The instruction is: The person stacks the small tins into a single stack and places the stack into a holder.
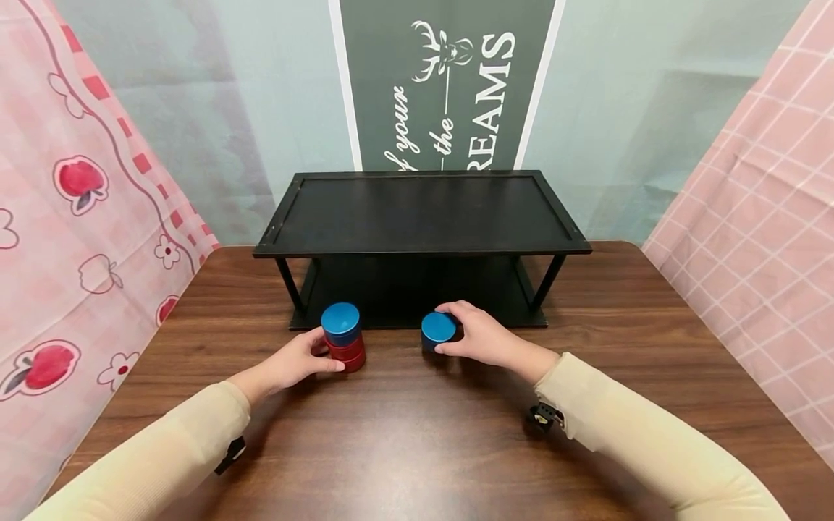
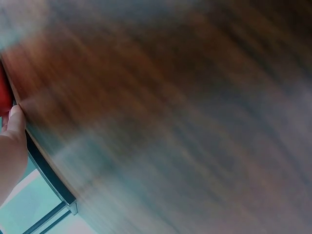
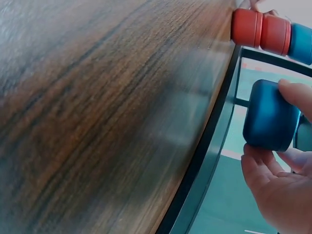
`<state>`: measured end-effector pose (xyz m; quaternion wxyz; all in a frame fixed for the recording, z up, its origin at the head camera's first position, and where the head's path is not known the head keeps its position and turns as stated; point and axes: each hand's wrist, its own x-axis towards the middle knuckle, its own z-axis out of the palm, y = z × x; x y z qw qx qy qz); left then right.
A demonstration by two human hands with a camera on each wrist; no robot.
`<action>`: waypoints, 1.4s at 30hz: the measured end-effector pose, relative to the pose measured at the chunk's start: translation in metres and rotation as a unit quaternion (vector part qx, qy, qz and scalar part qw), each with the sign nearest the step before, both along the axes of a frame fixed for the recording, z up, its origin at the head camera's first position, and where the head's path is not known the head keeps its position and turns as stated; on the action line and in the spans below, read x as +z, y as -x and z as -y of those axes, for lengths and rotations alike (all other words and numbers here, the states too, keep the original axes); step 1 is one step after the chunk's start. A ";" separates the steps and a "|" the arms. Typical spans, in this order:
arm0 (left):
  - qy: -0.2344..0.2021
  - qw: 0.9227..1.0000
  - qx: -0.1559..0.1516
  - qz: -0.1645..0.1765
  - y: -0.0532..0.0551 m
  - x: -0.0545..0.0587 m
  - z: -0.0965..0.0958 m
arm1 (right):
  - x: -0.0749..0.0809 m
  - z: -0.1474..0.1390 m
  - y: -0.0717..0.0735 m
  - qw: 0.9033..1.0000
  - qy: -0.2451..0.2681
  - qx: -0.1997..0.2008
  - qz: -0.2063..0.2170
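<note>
Near the front left of the shelf stands a stack of round tins: a blue tin (image 1: 341, 322) on top of two red tins (image 1: 349, 354). My left hand (image 1: 296, 362) holds the red part low down, thumb in front and fingers behind. Only the thumb side of that hand and a bit of red (image 2: 4, 95) show at the edge of the left wrist view. In my right hand (image 1: 478, 336) is a second blue tin (image 3: 272, 116), gripped between thumb and fingers. It appears raised off the table, to the right of the stack and apart from it.
A black two-level shelf (image 1: 423, 213) stands behind both hands, its lower board (image 1: 404, 289) close to the tins. Wood table (image 1: 404, 449) stretches in front. Patterned pink curtains (image 1: 769, 145) hang at both sides, with a cloth backdrop behind.
</note>
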<state>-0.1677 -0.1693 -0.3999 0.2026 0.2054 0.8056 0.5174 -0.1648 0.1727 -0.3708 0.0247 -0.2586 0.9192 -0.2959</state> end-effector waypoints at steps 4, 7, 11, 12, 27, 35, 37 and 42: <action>0.002 1.000 0.004 0.006 -0.001 0.000 0.000 | 0.003 0.001 0.000 1.000 0.018 -0.003 0.007; 0.001 1.000 0.005 0.008 -0.001 0.000 0.000 | 0.004 0.002 0.001 0.999 0.033 -0.009 0.012; 0.004 1.000 0.005 0.009 0.000 0.001 0.000 | 0.005 0.002 0.003 0.999 0.047 -0.011 0.017; 0.005 1.000 0.005 0.010 0.000 0.001 0.000 | 0.006 0.002 0.003 0.999 0.050 -0.011 0.018; -0.005 1.000 0.002 0.016 0.001 0.000 0.001 | 0.014 0.005 0.000 0.996 0.087 -0.004 -0.002; 0.005 1.000 0.002 0.017 0.000 -0.002 0.003 | 0.020 0.007 -0.001 0.995 0.100 -0.012 -0.001; 0.003 1.000 0.001 0.016 0.000 -0.003 0.003 | 0.021 0.007 0.000 0.994 0.106 -0.013 -0.005; 0.003 1.000 0.001 0.012 0.001 -0.002 0.002 | 0.025 0.007 0.001 0.993 0.117 -0.016 -0.008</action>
